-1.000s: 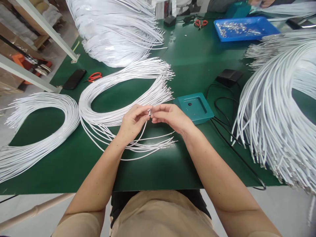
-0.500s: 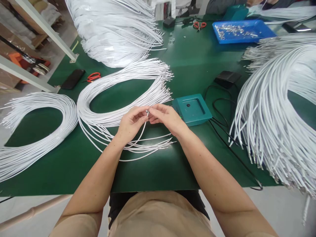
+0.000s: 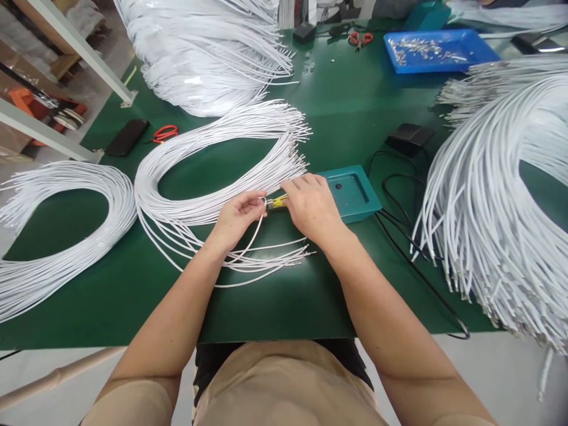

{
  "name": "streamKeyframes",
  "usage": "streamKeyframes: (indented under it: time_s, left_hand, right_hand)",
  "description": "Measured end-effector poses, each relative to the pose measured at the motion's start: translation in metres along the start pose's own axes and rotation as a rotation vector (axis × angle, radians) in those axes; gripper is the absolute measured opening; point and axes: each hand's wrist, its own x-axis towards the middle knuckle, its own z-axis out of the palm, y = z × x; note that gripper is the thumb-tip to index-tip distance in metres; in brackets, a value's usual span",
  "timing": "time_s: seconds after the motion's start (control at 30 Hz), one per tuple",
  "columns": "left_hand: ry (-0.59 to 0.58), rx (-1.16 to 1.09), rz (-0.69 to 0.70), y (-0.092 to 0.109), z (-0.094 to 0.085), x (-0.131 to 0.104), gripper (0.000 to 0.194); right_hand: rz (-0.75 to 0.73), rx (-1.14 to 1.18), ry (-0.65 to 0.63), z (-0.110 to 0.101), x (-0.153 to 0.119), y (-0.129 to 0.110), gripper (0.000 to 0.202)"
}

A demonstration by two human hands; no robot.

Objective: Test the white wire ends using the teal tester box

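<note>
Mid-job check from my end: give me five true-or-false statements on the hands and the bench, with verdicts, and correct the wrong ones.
1. The left hand pinches a white cable. True.
2. The right hand rests on the far edge of the bench. False: it is close to the left hand, with a yellow piece showing at its fingers.
3. The blue tray holds coiled cables. False: it holds small loose pieces.
4. A black cord runs from the teal unit. True.
5. The red-handled tool on the left lies beside a black phone-like slab. True.
</note>
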Motion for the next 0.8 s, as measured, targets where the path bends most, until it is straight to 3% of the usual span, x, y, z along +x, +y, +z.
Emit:
streamKeyframes:
  time_s: [0.13,0.5,0.8]
  left_hand:
    - [0.0,0.001,-0.006,-0.004,0.004,0.003,0.035]
    - [0.058,0.015,-0.027,-0.01,0.006,0.005,0.034]
    - [0.015,0.113,-0.02,-0.017,0.003,0.008,0.029]
  right_hand:
    - [-0.006,-0.031,-0.066,0.001,-0.002,0.009,0.016]
    - [0.029,-0.002,-0.088,0.001,0.005,0.01,0.017]
    - [0.052,0.014,-0.093,0.004,0.007,0.011,0.019]
